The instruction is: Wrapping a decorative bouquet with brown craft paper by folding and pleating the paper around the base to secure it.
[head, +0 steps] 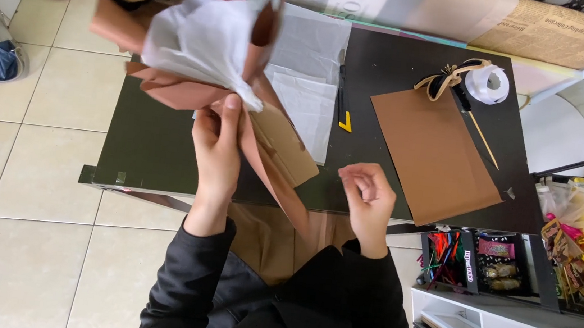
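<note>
Left grip: the gathered neck of a bouquet-like bundle of brown wrapping paper and white tissue (203,46) is being clenched by the left hand (216,141), with the fingers wrapped round the narrow lower part.

Bundle position: the bundle is being held up above the left part of the black rectangular table (142,148), its wide top being tilted toward the upper left of the view, where it is blurred.

Loose flap: a tan kraft paper flap (283,148) is being let hang from the bundle, down and to the right of the left hand, over the table's near edge.

Right grip: nothing is being grasped by the right hand (368,194); its fingers are being curled loosely inward, just over the table's near edge and apart from the bundle.

Between and beyond the hands: flat white tissue sheets (312,79) are being left on the table behind the bundle, with a yellow-and-black utility knife (343,108) lying just beside them.

Right side: a flat brown rectangular paper sheet (434,154) is being kept on the table, and a roll of clear tape (488,83) is lying beyond its far corner.
</note>
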